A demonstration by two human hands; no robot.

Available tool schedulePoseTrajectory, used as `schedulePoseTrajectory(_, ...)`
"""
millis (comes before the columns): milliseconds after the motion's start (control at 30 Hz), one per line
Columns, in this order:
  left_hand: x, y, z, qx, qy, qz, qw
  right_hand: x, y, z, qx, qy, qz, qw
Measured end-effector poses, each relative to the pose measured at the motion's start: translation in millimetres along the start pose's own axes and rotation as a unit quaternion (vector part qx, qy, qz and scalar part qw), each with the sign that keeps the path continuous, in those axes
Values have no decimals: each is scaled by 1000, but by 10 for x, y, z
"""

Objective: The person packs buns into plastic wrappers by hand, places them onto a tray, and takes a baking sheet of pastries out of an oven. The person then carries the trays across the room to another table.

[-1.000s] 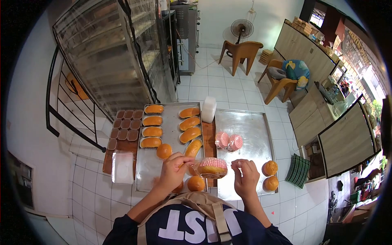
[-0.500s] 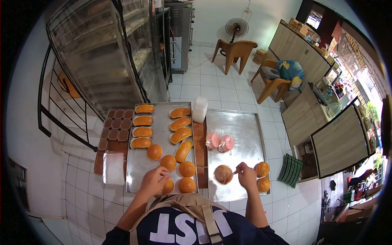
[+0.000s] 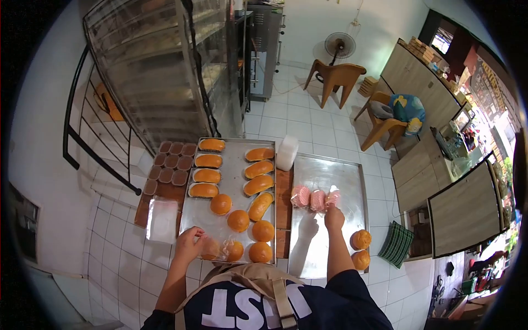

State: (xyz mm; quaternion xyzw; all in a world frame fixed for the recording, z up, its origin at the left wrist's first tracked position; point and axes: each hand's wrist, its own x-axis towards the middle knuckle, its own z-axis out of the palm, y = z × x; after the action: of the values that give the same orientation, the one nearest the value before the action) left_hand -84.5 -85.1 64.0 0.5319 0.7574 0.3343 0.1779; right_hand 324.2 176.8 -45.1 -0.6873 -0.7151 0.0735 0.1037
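My left hand (image 3: 190, 244) is closed at the near left corner of the left tray (image 3: 236, 165). It pinches a thin clear plastic bag (image 3: 212, 242), which lies over a round bun (image 3: 234, 251). Over the right tray (image 3: 308, 264), my right hand (image 3: 334, 219) grips a wrapped bun (image 3: 333, 196) with pink dotted paper. This bun is at the right end of a row, beside two similar wrapped buns (image 3: 317, 201). Several round buns (image 3: 238, 221) and oblong rolls (image 3: 258, 185) in paper cups sit on the left tray.
Two unwrapped browned buns (image 3: 361, 240) sit at the right tray's edge. Left of the trays are lidded brown tubs (image 3: 171, 161) and a stack of clear bags (image 3: 163, 220). A white container (image 3: 287, 153) stands between the trays. A covered rack (image 3: 148, 77) rises behind.
My right hand has carried a bun forward to the wrapped pair, its pink dotted side now showing. My left hand has shifted left, with a clear bag. The camera view has turned slightly left.
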Motion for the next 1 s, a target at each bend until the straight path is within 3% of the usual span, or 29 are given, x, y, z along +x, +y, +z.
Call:
schedulePoseTrajectory(67, 19, -272, -63, 21, 33, -20, 999, -39, 72, 83, -2, 14, 21, 1000)
schedulePoseTrajectory(100, 7, -449, -109, 36, 52, -36, 997, -87, 227, 191, 52, 64, -17, 996)
schedulePoseTrajectory(133, 4, -639, -143, 46, 82, -48, 994, -161, 202, 30, 125, -2, 36, 992)
schedulePoseTrajectory(167, 6, -856, -178, 58, 115, -61, 990, -208, 404, 234, 251, 122, -64, 958)
schedulePoseTrajectory(200, -3, -1099, -198, 62, 155, -61, 984, -404, 298, -63, 301, 35, -20, 953)
schedulePoseTrajectory(267, -36, -1685, -226, 93, 215, -80, 969, -688, 529, -69, 178, -67, -42, 981)
schedulePoseTrajectory(300, -55, -1847, -267, 120, 234, -111, 958, -898, 650, -23, 183, -95, -101, 973)
schedulePoseTrajectory(333, -56, -1966, -310, 108, 236, -186, 948, -1181, 754, -31, 255, -197, -49, 945)
schedulePoseTrajectory(367, -62, -2195, -309, 118, 241, -216, 939, -1396, 1028, 130, 178, -286, -168, 926)
schedulePoseTrajectory(400, -58, -2412, -286, 123, 242, -243, 931, -1695, 804, -237, 292, -400, 3, 869)
schedulePoseTrajectory(433, -38, -2532, -303, 118, 215, -292, 924, -1901, 815, -299, 181, -425, -174, 870)
schedulePoseTrajectory(467, -7, -2629, -315, 110, 185, -339, 916, -2215, 987, -190, 288, -450, 6, 845)
schedulePoseTrajectory(500, 19, -2713, -297, 102, 155, -386, 904, -2532, 1515, 273, 482, -443, 75, 752)
schedulePoseTrajectory(600, 53, -3009, -109, 248, 191, -377, 872, -2649, 1155, 169, 302, -445, 266, 800)
schedulePoseTrajectory(700, 167, -2577, -230, 220, 110, -454, 856, -2644, 1015, 201, 295, -426, 307, 798)
schedulePoseTrajectory(800, 342, -2041, -417, 184, 101, -538, 816, -2621, 949, 182, 298, -417, 324, 795)
schedulePoseTrajectory(900, 348, -2048, -418, 234, 135, -496, 825, -2614, 915, 165, 301, -413, 333, 793)
schedulePoseTrajectory(967, 238, -2820, -234, 202, 228, -408, 861, -2632, 914, 147, 301, -411, 339, 791)
schedulePoseTrajectory(1000, 232, -2859, -247, 187, 272, -363, 871, -2639, 918, 140, 301, -411, 342, 790)
